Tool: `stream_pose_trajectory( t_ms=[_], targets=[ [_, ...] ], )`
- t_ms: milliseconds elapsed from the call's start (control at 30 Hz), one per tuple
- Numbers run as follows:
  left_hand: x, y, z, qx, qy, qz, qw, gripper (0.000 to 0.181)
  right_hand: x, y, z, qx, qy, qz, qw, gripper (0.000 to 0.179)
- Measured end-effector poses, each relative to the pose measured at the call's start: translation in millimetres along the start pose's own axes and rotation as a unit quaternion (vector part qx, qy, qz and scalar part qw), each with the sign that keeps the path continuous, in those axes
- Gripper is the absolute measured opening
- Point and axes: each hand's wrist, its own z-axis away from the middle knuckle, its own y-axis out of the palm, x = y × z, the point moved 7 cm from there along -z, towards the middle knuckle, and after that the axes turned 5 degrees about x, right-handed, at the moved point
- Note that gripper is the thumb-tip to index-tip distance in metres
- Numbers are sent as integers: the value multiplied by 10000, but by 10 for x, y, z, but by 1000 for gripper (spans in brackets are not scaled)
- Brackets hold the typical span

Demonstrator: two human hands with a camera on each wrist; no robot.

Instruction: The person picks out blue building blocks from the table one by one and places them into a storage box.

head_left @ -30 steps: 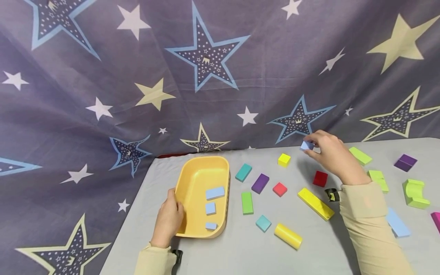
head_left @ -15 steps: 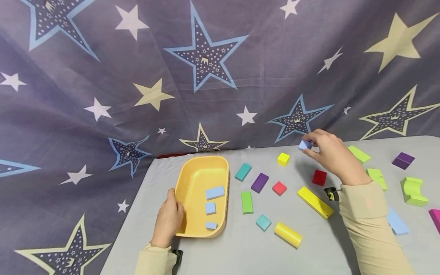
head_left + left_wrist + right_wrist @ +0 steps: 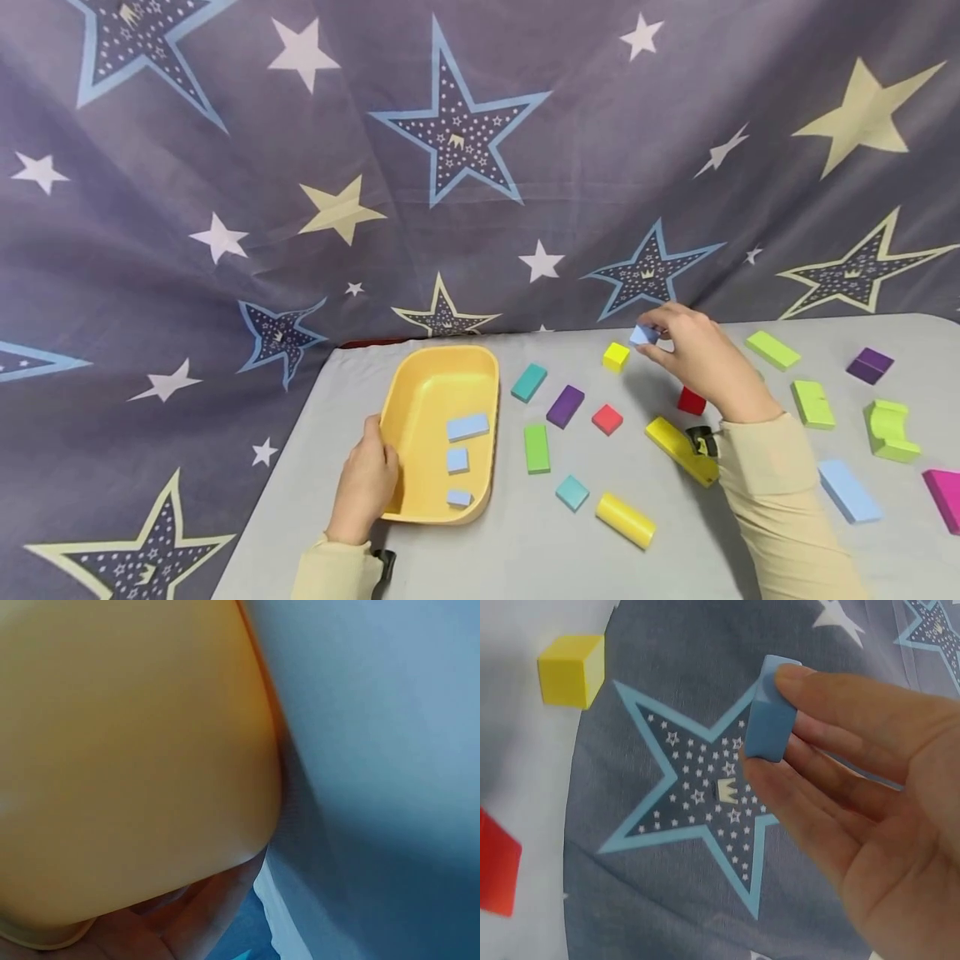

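Note:
A yellow plastic tray with rounded corners stands on the left of the table. My left hand grips its left rim; in the left wrist view the tray's outer wall fills most of the picture, fingers partly hidden beneath. Inside the tray lie three light blue blocks, among them a longer one. Near the table's back edge my right hand pinches a light blue block between thumb and fingertips, raised above the table. Just left of that hand sits a yellow cube.
Scattered blocks lie right of the tray: a teal one, a purple one, a green one and a yellow cylinder. Farther right are a light blue plank and a lime arch. A star-patterned curtain hangs behind.
My right hand has moved left with the light blue block, closer to the yellow cube. The left hand keeps its grip on the tray's rim. The head view has shifted slightly.

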Motion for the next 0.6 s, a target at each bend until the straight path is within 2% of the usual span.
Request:
stream_pose_trajectory(
  t_ms=[167, 433, 600],
  targets=[
    [-3, -7, -15, -102, 23, 37, 9999, 41, 98, 30, -47, -3, -90, -14, 10000, 38],
    [-4, 19, -49, 64, -69, 32, 10000, 41, 296, 36, -134, -92, -357, -186, 9991, 37],
    [-4, -7, -14, 28, -79, 12, 10000, 40, 413, 87, -180, -65, -437, -392, 9983, 35]
  ],
)
